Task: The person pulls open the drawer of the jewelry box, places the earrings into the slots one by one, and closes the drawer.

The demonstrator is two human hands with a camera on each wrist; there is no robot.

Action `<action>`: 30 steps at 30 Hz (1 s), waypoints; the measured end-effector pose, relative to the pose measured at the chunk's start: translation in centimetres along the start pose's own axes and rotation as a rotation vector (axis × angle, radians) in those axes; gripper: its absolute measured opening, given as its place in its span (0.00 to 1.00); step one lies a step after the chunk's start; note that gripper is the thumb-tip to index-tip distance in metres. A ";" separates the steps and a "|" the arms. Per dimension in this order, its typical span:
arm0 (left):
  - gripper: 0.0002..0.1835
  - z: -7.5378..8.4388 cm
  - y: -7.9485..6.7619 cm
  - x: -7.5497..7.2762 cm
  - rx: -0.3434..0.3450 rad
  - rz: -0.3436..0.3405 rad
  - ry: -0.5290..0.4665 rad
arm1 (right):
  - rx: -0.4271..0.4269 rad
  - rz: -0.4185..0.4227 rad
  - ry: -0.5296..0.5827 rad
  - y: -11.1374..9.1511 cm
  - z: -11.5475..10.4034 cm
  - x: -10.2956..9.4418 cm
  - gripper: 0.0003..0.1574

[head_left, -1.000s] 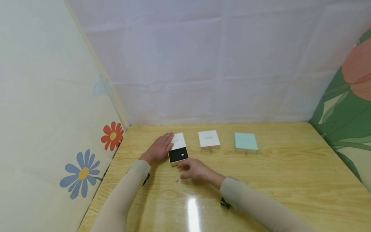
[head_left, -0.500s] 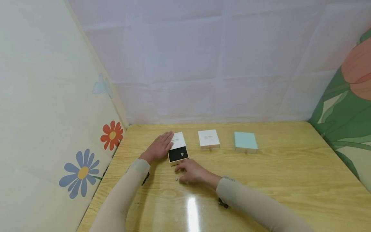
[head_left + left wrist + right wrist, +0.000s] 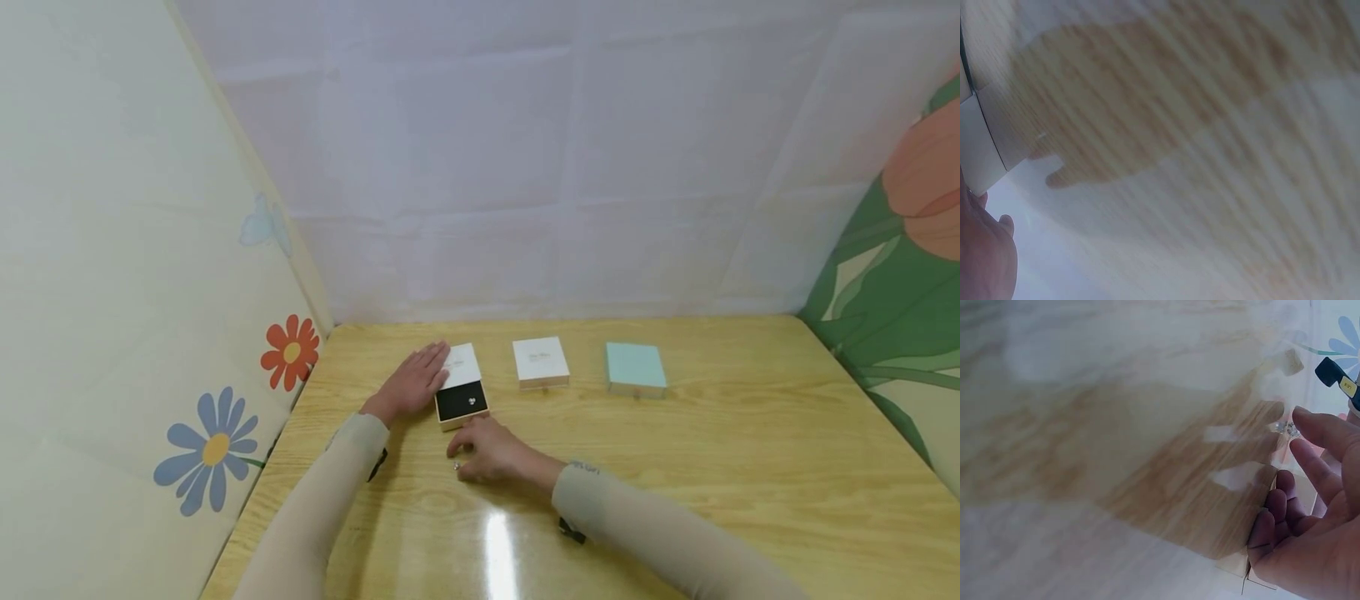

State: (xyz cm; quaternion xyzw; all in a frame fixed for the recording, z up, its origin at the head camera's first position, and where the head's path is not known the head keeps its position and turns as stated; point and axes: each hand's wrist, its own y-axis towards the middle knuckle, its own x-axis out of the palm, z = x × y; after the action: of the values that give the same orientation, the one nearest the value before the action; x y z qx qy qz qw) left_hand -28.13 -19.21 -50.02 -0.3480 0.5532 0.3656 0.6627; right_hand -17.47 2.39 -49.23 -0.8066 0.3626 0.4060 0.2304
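A white jewellery box (image 3: 460, 365) stands on the table with its drawer pulled out toward me. One small sparkling silver earring (image 3: 472, 401) lies on the black drawer pad (image 3: 450, 405). My left hand (image 3: 411, 379) rests flat on the box top with straight fingers. Just in front of the drawer, a second sparkling earring (image 3: 1291, 429) is on the table. My right hand (image 3: 491, 450) reaches round it, thumb and index finger on either side with a gap visible in the right wrist view. Its other fingers are bent beside the box.
To the right stand a shut white box (image 3: 542, 362) and a pale turquoise box (image 3: 636, 368), both apart from the hands. A white cloth (image 3: 480, 183) hangs behind the wooden table (image 3: 720, 467). A flower-printed panel (image 3: 217, 450) borders the left side.
My right hand has come slightly left and nearer to me, so its thumb and index finger are now at the loose earring. The left hand and the boxes stay put.
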 end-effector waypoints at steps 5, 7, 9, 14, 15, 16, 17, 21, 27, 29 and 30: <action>0.34 0.1 0.0 -0.1 -0.003 -0.007 -0.011 | 0.008 -0.010 -0.002 0.0 -0.1 0.1 0.15; 0.34 0.1 -0.1 -0.1 -0.004 -0.006 -0.008 | 0.007 -0.011 -0.002 -0.1 -0.2 0.1 0.14; 0.34 0.1 -0.1 0.0 -0.004 -0.004 -0.005 | 0.003 -0.011 -0.006 -0.1 -0.3 0.0 0.14; 0.33 0.2 -0.1 0.0 0.001 0.014 -0.005 | -0.017 -0.014 0.018 -0.1 -0.5 0.0 0.13; 0.33 0.2 -0.1 0.0 0.003 0.016 -0.005 | -0.016 -0.017 0.019 -0.1 -0.5 -0.1 0.12; 0.33 0.2 -0.1 0.0 0.005 0.018 -0.003 | -0.014 -0.021 0.023 -0.1 -0.5 -0.1 0.11; 0.33 0.2 -0.1 0.0 0.005 0.018 -0.004 | -0.009 -0.026 0.024 -0.1 -0.5 -0.1 0.11; 0.33 0.3 -0.1 -0.1 0.012 0.017 0.003 | 0.017 -0.040 0.027 -0.1 -0.4 0.0 0.08; 0.33 0.3 -0.2 -0.1 0.017 0.025 0.003 | 0.013 -0.037 0.042 0.0 -0.3 0.2 0.07; 0.33 0.3 -0.2 -0.1 0.012 0.016 0.008 | 0.009 -0.036 0.045 0.1 -0.3 0.2 0.06; 0.33 0.3 -0.2 -0.1 0.009 0.012 0.010 | 0.008 -0.037 0.047 0.1 -0.3 0.2 0.05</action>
State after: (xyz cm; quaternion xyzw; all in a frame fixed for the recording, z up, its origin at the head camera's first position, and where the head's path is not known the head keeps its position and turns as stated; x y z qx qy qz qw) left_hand -27.86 -19.04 -49.83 -0.3436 0.5602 0.3654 0.6592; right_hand -17.29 2.07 -49.23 -0.8217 0.3544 0.3810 0.2323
